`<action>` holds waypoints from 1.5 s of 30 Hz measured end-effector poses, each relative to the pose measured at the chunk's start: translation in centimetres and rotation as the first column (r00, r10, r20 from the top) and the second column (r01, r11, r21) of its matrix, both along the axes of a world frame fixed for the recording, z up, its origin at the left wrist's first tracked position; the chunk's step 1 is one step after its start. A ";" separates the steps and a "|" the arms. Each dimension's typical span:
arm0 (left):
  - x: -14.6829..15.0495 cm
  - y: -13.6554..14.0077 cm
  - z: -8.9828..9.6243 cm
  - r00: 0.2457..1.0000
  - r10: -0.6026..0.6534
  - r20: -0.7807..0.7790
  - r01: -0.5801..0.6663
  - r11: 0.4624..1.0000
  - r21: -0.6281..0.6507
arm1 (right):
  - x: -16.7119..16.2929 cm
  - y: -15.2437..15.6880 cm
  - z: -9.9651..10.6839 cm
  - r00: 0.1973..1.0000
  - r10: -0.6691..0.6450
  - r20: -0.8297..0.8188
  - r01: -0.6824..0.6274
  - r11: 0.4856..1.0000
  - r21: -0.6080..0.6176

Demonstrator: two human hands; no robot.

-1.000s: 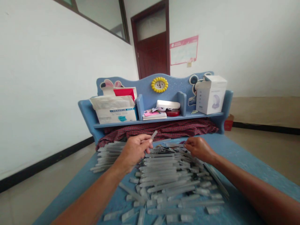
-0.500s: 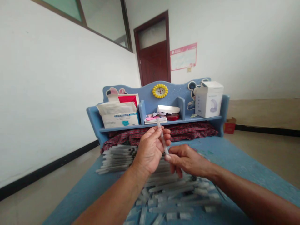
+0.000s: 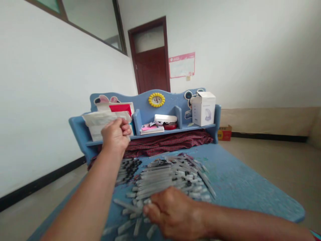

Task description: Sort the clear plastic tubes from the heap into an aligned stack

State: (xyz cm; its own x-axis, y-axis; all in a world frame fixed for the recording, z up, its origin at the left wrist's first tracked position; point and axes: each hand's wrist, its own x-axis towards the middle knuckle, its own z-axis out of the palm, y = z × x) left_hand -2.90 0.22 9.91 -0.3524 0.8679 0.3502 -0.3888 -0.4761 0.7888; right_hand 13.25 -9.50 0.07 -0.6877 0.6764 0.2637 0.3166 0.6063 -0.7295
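My left hand [image 3: 115, 135] is raised in front of the shelf's left end, closed, with a pale translucent end of a pen [image 3: 128, 137] showing below its fingers. Low over the front of the table, my right hand [image 3: 173, 211] is closed with thumb and forefinger together. What it pinches, if anything, is hidden among the pieces there. Beneath and beyond it spreads a pile of frosted pen barrels [image 3: 155, 179], with short pale caps [image 3: 126, 227] scattered nearer me. Left of the pile, a row of pens with black ends [image 3: 131, 167] lies partly behind my left forearm.
The blue table [image 3: 245, 180] has a raised shelf [image 3: 200, 128] at its back. On it stand a mask box [image 3: 95, 129], papers, a red round tin [image 3: 170, 126] and a white carton [image 3: 204, 108]. Checked cloth [image 3: 160, 144] is stuffed underneath.
My hands have parted from the pen they both held. The left has moved left and up toward the mask box; the right has come down to the near pieces. The view has shifted right.
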 end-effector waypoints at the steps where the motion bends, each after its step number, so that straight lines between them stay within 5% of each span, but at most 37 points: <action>1: -0.4 -0.4 -0.3 0.999 -0.007 -0.054 0.008 1.000 0.006 | 0.8 0.4 0.0 0.997 -0.078 0.011 0.078 0.997 0.018; 3: -0.5 -1.7 -1.9 0.955 -0.061 -0.290 0.058 0.998 -0.018 | 2.9 2.7 0.1 0.944 -0.287 0.162 0.286 0.958 0.028; 4: -0.3 -2.4 -3.0 0.842 -0.083 -0.533 0.073 0.997 -0.040 | 4.1 4.3 0.0 0.890 -0.377 0.255 0.382 0.924 0.032; 7: 0.7 -4.2 -6.5 0.275 -0.079 -0.958 0.133 0.990 -0.044 | 7.1 9.2 -1.0 0.758 -0.508 0.410 0.533 0.844 0.059; 10: 1.2 -4.7 -9.1 -0.110 0.035 -0.993 0.187 0.982 0.014 | 8.5 12.2 -3.0 0.658 -0.565 0.499 0.601 0.792 0.105; 13: 1.0 -4.8 -10.6 -0.290 0.093 -0.952 0.170 0.984 0.044 | 8.5 13.4 -4.7 0.581 -0.616 0.532 0.636 0.752 0.176; 19: 0.7 -5.4 -11.9 -0.414 0.099 -0.905 0.154 0.987 0.038 | 7.8 15.2 -5.3 0.542 -0.631 0.555 0.627 0.743 0.233; 26: -2.1 -5.1 -10.6 -0.273 0.056 -0.960 0.067 0.997 0.039 | 7.8 15.3 -5.5 0.607 -0.670 0.428 0.605 0.738 0.298; 33: -9.6 -3.8 -8.3 -0.490 -0.237 -0.839 -0.381 0.924 -0.038 | 7.8 14.9 -7.7 0.740 -0.620 0.261 0.532 0.777 0.337; 37: -10.6 -3.2 -9.9 -0.533 -0.351 -0.770 -0.447 0.889 -0.096 | 7.6 14.3 -7.9 0.771 -0.603 0.205 0.532 0.786 0.313; 45: -9.3 -3.4 -10.6 -0.585 -0.378 -0.717 -0.483 0.873 -0.067 | 7.4 13.5 -7.7 0.798 -0.579 0.170 0.522 0.803 0.288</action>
